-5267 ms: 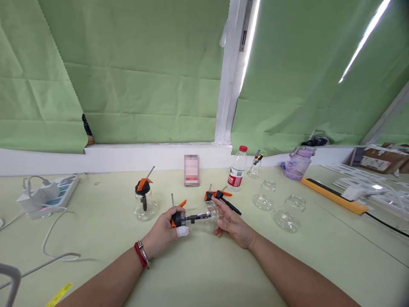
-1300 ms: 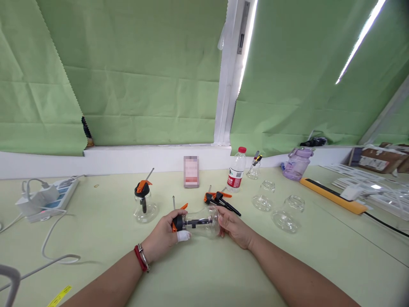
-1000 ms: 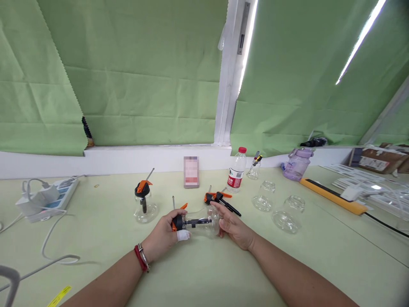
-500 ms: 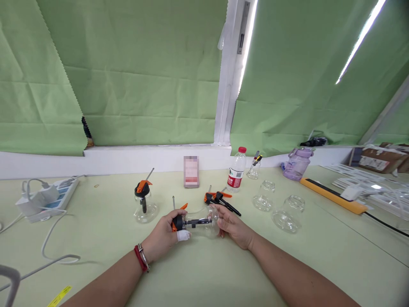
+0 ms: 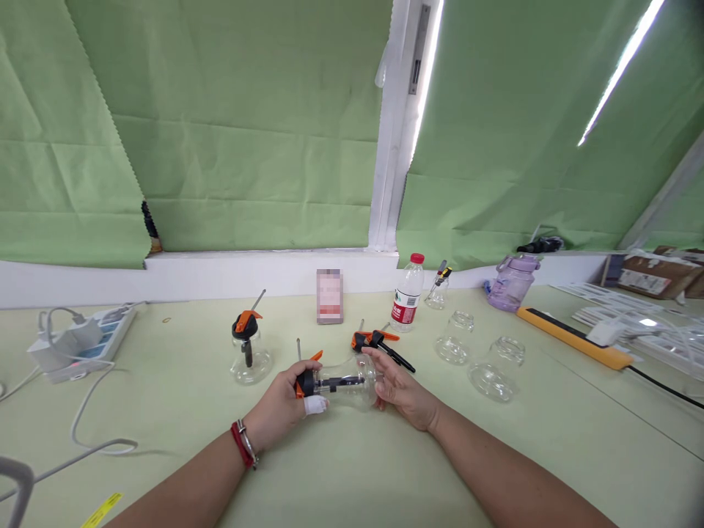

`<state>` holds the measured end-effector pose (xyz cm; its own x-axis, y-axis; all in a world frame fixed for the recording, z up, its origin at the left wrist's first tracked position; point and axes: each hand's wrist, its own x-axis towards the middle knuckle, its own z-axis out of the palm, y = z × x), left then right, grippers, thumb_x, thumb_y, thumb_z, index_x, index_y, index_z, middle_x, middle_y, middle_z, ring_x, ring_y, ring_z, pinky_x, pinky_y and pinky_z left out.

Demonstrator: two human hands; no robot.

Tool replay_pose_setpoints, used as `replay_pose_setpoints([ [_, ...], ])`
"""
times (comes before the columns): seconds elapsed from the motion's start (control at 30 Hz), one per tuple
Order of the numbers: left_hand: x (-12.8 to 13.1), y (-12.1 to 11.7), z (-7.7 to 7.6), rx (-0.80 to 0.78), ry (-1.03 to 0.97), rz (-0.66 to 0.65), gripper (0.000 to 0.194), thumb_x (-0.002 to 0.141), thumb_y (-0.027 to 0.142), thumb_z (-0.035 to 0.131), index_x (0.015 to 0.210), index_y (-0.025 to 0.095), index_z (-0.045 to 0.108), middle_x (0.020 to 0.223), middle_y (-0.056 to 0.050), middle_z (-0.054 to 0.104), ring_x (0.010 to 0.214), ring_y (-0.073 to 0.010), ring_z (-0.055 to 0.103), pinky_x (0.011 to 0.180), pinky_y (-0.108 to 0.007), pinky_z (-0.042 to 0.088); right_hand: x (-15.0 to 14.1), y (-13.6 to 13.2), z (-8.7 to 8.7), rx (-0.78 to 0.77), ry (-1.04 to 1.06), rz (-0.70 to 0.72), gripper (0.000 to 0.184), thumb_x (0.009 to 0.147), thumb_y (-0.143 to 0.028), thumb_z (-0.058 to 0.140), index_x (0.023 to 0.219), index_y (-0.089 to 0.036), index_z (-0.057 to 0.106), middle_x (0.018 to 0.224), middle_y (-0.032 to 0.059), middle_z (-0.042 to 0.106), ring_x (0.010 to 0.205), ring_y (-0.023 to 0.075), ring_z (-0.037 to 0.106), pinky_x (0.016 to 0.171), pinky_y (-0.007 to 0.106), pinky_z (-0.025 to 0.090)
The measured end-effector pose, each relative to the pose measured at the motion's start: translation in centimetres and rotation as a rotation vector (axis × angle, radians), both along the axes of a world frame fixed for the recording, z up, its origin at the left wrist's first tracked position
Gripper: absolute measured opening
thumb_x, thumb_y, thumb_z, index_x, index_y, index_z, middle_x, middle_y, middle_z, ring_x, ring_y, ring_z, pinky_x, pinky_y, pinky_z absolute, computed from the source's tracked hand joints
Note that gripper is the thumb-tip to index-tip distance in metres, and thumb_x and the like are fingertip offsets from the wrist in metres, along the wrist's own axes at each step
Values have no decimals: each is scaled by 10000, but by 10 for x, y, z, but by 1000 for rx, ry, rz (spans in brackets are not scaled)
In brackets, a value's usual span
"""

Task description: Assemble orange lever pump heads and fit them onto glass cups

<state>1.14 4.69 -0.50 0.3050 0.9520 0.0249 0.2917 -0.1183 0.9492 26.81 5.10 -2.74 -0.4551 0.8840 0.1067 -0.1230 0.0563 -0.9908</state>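
A clear glass bottle [image 5: 352, 396] lies on its side between my hands, its base to the right. Its black-and-orange lever cap [image 5: 306, 381] has a thin metal spout sticking up and a dark tube running inside the glass. My left hand [image 5: 283, 402] is wrapped around this cap, hiding part of it; a white wrap covers the thumb. Around the wide base curves my right hand [image 5: 404, 392], fingers on the far side and thumb on the end. Just beyond lie two loose black-and-orange lever caps [image 5: 379, 341]. To the left, a similar capped bottle [image 5: 251, 356] stands upright.
Two open glass bottles [image 5: 493, 372] stand at right. Farther back are a phone [image 5: 330, 297], a red-capped water bottle [image 5: 407, 297], a small glass jar [image 5: 438, 293] of tools and a purple jug [image 5: 512, 282]. Power strips [image 5: 575, 339] with cables lie at both sides.
My left hand keeps its hold on the cap. Over the frames, my right fingers shift back and forth along the bottle's base. The bottle itself barely moves.
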Motion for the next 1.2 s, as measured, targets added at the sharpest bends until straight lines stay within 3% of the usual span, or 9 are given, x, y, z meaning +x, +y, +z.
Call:
replay_pose_setpoints([
  [0.13,0,0,0,0,-1,-2,566,627,342,752,1135,191,551,919,-25,563,794,-175,525,711,-282,459,1,0,1,-13,-7,14,689,723,-422,713,1320,-339,380,1329,79,408,757,119,519,617,255,442],
  [0.27,0,-1,1,-2,5,0,560,623,345,752,1124,189,554,907,-19,564,793,-175,522,718,-286,454,0,3,-5,-21,-16,-4,627,760,-473,660,1306,-300,404,1227,80,487,692,110,525,579,244,431],
  [0.57,-1,0,-1,1,-13,-29,552,634,323,749,1128,184,546,859,-10,560,754,-161,512,684,-272,448,-2,7,-7,9,-30,-15,597,817,-539,562,1273,-171,450,746,21,570,574,112,505,516,235,396],
  [0.7,0,0,0,1,-7,-24,546,635,327,748,1124,188,546,866,-13,568,764,-168,515,694,-276,447,-3,6,-7,14,-47,-13,591,840,-547,521,1283,-162,449,670,8,560,557,115,491,523,240,389],
  [0.8,0,0,0,1,-4,-24,552,633,326,748,1127,188,543,867,-15,562,759,-167,510,696,-279,445,-2,5,-7,3,-25,-10,595,839,-545,523,1303,-182,436,751,29,583,588,120,507,538,245,396],
  [0.87,0,1,-1,4,-13,-25,551,635,324,747,1127,187,540,873,-13,551,761,-163,505,702,-278,443,-1,4,-6,4,2,-8,628,815,-526,571,1340,-234,391,980,72,590,655,125,534,568,253,417],
  [0.97,0,1,-1,-6,-16,-21,547,637,323,746,1124,188,535,870,-5,531,767,-158,495,708,-276,438,1,1,-3,7,13,14,693,770,-450,664,1366,-322,334,1310,92,431,805,142,553,617,256,437],
  [1.07,0,-1,1,-16,-13,-21,553,630,323,746,1121,186,531,865,-3,529,766,-160,492,698,-277,435,1,1,-2,-1,3,37,660,768,-411,679,1343,-331,365,1330,84,417,845,146,548,630,248,435],
  [1.2,1,-2,4,-32,-11,-17,550,627,329,744,1114,183,532,869,-8,532,768,-165,491,687,-277,433,1,4,-5,-11,1,35,582,806,-432,629,1321,-299,392,1250,82,481,710,107,547,590,243,425],
])
